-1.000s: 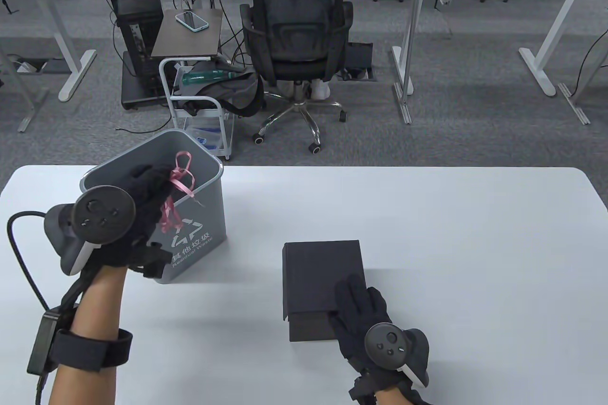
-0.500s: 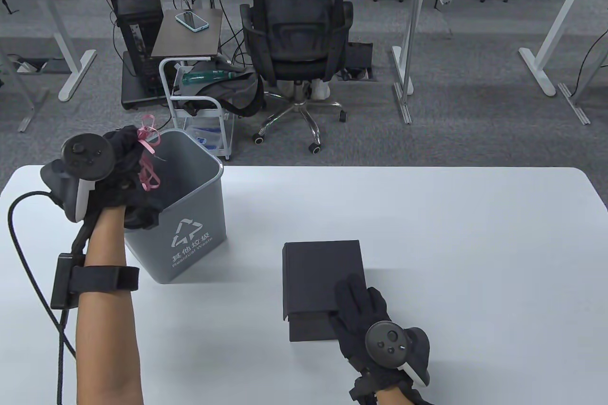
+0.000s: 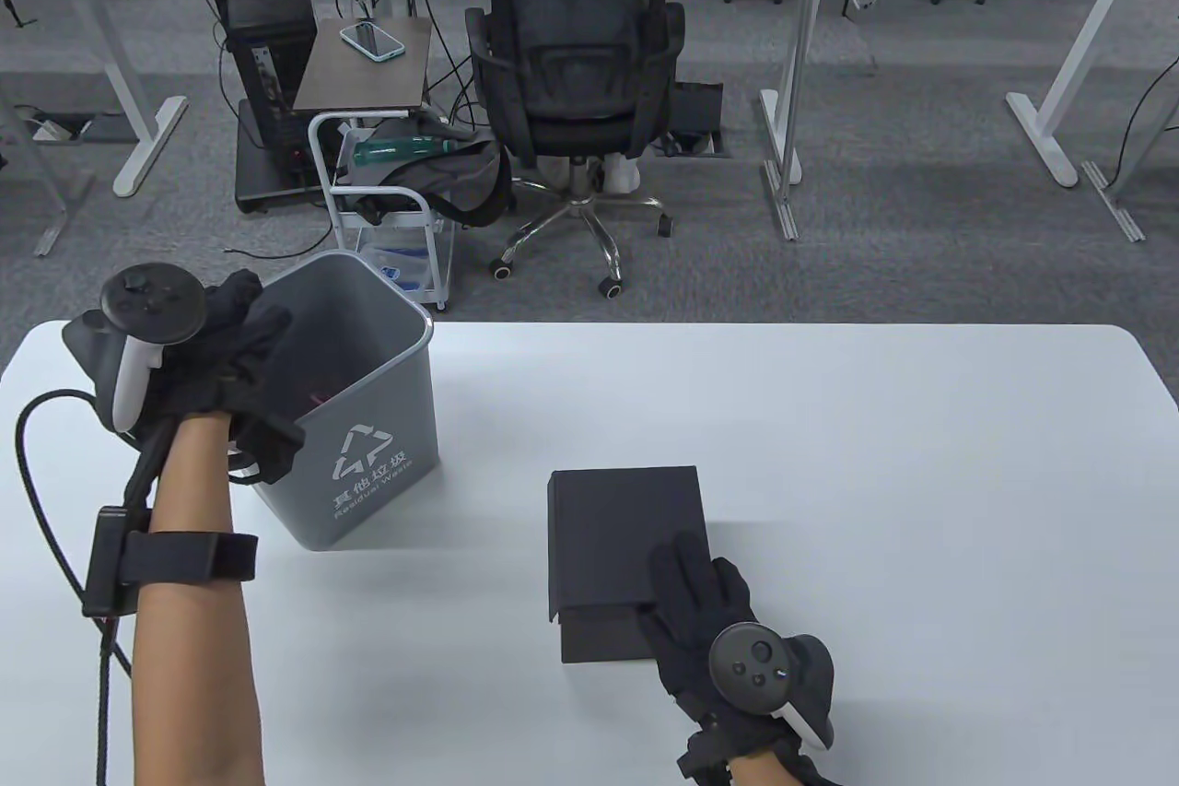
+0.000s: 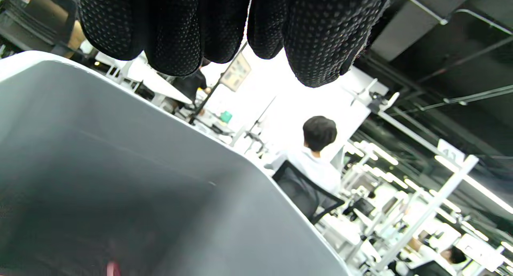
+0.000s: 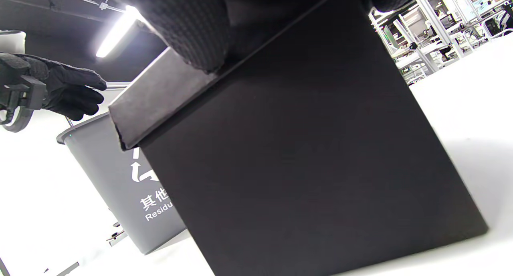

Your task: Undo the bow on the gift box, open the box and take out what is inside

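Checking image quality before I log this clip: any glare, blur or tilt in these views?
Table view: sharp, evenly lit, soft shadow beside the black box. Left wrist view: tilted, background blown out white behind the fingers. Right wrist view: tilted, ceiling light flares.

Black dotted gloves, round dark trackers, black wrist straps.

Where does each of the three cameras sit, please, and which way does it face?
Table view: high, looking down; both forearms show, left hand over the grey bin, right hand on the black box.
Left wrist view: tilted up past the fingers across the bin's inside.
Right wrist view: low by the box, facing the bin.
All share the bin.
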Demonstrator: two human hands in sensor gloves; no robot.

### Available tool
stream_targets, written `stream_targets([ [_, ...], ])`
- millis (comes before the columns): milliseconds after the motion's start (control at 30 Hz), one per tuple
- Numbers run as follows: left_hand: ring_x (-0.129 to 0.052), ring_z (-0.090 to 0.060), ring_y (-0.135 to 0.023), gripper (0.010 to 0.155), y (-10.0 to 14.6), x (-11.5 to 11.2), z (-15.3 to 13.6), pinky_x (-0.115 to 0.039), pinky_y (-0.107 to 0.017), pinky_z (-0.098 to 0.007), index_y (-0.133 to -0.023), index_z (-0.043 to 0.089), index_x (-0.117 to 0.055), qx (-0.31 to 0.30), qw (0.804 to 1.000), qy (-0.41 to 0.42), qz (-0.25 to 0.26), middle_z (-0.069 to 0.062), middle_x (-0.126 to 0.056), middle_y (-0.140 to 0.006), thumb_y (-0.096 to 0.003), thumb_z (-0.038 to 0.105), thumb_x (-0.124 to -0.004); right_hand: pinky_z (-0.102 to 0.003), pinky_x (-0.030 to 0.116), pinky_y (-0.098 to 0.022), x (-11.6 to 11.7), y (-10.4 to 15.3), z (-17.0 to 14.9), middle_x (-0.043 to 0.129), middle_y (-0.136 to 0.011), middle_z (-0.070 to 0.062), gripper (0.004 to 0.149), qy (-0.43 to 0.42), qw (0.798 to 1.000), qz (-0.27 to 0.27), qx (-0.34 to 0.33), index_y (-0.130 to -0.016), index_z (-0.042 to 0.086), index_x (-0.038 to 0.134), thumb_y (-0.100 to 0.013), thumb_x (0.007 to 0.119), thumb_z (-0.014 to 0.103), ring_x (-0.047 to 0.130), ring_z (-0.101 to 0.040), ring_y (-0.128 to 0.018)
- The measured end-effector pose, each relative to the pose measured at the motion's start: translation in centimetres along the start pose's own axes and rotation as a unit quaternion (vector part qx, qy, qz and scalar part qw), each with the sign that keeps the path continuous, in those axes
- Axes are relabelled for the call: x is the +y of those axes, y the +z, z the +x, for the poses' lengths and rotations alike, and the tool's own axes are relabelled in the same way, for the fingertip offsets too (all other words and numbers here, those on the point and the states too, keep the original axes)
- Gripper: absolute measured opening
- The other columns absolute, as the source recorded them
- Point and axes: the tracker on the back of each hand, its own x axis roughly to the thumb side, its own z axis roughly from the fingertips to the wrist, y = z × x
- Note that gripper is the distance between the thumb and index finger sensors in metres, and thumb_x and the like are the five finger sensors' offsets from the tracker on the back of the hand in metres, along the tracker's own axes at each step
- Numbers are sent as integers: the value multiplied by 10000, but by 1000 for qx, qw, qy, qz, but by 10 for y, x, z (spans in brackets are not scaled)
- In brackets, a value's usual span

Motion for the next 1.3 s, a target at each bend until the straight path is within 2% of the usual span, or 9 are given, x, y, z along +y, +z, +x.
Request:
stream_targets([
  [167, -812, -468, -939, 704, 30, -4, 18, -760, -669, -562, -1151, 266, -590, -87, 996, -5, 27, -173, -578, -1221, -544, 487, -869, -607, 526, -716, 0, 0, 0, 322, -1231, -87, 682, -1, 1000, 0, 0, -1190, 197, 465, -613, 769, 397, 474, -604, -949],
  [367, -772, -485, -969, 807, 102, -29, 50, -744, -681, -575, -1191, 251, -493, -210, 974, -88, 16, -205, -514, -1243, -538, 562, -850, -605, 523, -717, 1, 0, -2, 321, -1232, -82, 679, -4, 1000, -2, -2, -1189, 203, 466, -613, 771, 394, 471, -601, -949],
  [500, -766, -485, -981, 825, 148, -64, 57, -744, -684, -577, -1199, 227, -470, -264, 955, -133, 17, -220, -535, -1235, -546, 592, -818, -606, 530, -714, 1, 0, -3, 322, -1232, -80, 676, -7, 1000, -4, -5, -1187, 212, 469, -610, 775, 385, 478, -604, -946],
  [600, -757, -498, -982, 858, 179, -103, 53, -744, -679, -583, -1204, 197, -441, -293, 945, -146, 0, -241, -536, -1229, -546, 621, -793, -602, 532, -715, 1, 1, -5, 322, -1232, -74, 676, -12, 1000, -7, -8, -1185, 221, 464, -607, 780, 374, 483, -599, -947],
  [667, -793, -495, -956, 894, 198, -133, 48, -771, -659, -570, -1209, 170, -431, -311, 927, -208, 16, -252, -574, -1216, -542, 679, -738, -605, 535, -713, 0, 2, -7, 325, -1229, -74, 689, -24, 1000, -8, -11, -1186, 227, 437, -606, 782, 365, 486, -598, -948],
  [800, -828, -477, -934, 915, 219, -179, 37, -797, -644, -548, -1203, 117, -400, -316, 916, -247, -1, -261, -617, -1190, -549, 713, -636, -638, 563, -695, -7, 3, -14, 328, -1226, -90, 726, -47, 999, -18, -17, -1187, 250, 406, -593, 808, 364, 546, -601, -948],
  [933, -855, -488, -890, 909, 234, -208, 24, -809, -621, -542, -1190, 61, -404, -330, 927, -176, -21, -298, -655, -1152, -561, 700, -553, -670, 543, -699, -10, 2, -22, 266, -1231, -89, 780, -47, 999, -11, -21, -1189, 280, 378, -571, 843, 378, 499, -635, -975],
  [1067, -854, -500, -876, 934, 242, -227, 16, -810, -617, -537, -1181, 28, -392, -347, 927, -128, -58, -319, -653, -1138, -557, 716, -484, -670, 548, -700, -4, -2, -26, 217, -1224, -80, 794, -70, 997, 12, -29, -1182, 296, 366, -565, 864, 344, 491, -648, -976],
  [1300, -819, -521, -912, 1001, 240, -255, 6, -792, -628, -562, -1177, 1, -348, -315, 932, -69, -165, -330, -610, -1162, -546, 748, -560, -619, 592, -700, 1, -2, -23, 243, -1205, -120, 747, -67, 997, 2, -39, -1170, 231, 445, -560, 871, 290, 568, -593, -966],
])
